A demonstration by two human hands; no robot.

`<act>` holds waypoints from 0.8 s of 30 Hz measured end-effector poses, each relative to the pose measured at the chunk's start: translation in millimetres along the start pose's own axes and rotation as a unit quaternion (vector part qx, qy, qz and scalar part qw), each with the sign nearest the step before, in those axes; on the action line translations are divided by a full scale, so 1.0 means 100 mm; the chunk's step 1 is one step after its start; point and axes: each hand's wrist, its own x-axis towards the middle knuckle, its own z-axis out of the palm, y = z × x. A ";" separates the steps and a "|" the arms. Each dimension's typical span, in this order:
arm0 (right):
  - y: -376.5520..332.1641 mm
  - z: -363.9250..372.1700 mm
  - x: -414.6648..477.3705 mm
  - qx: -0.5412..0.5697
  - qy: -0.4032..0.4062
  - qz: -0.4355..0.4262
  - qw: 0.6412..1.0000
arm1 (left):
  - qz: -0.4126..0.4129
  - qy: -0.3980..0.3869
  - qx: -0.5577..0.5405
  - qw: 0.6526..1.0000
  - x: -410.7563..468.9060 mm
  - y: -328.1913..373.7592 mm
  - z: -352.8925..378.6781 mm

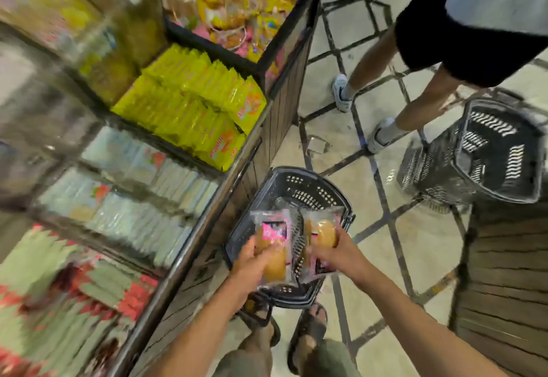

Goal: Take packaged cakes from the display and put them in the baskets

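Display [166, 151]: tiered shelves fill the left side. They hold yellow packets [195, 109] on an upper tier and pale and red-edged packs lower down, blurred.
Left hand [252, 261]: fingers curled round the near end of a packaged cake, gripping it.
Left packaged cake [275, 264]: clear wrap with a pink label over a golden cake, held above the near basket's left half.
Near basket [296, 173]: dark plastic, on the floor just beside the display's end panel, under both hands.
Right packaged cake [323, 235]: same wrap, held over the basket's right half, just beside the left one.
Right hand [335, 255]: fingers wrapped round the packet's near side, gripping it.
Other person [415, 103]: bare legs and white shoes, standing on the tiled floor [341, 145].
Second basket [504, 166]: dark, on the floor to the right, near that person's feet and well apart from the first.
Wooden stand [510, 273]: slatted, at the right edge.
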 end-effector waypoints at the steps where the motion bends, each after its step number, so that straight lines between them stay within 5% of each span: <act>1: -0.10 0.02 -0.16 0.003 -0.003 0.000 1.000 | 0.011 -0.003 -0.011 1.000 -0.14 0.05 -0.04; 8: -0.57 0.39 -1.01 0.029 -0.011 -0.079 0.996 | 0.107 0.017 -0.056 0.992 -1.18 0.12 -0.42; 18: -0.90 1.33 -2.13 -0.035 -0.119 -0.215 0.969 | 0.219 0.213 -0.124 0.944 -2.73 -0.70 -1.06; 24: -1.02 2.14 -2.50 -0.109 -0.215 -0.256 0.936 | 0.215 0.294 -0.198 0.910 -3.61 -1.31 -1.55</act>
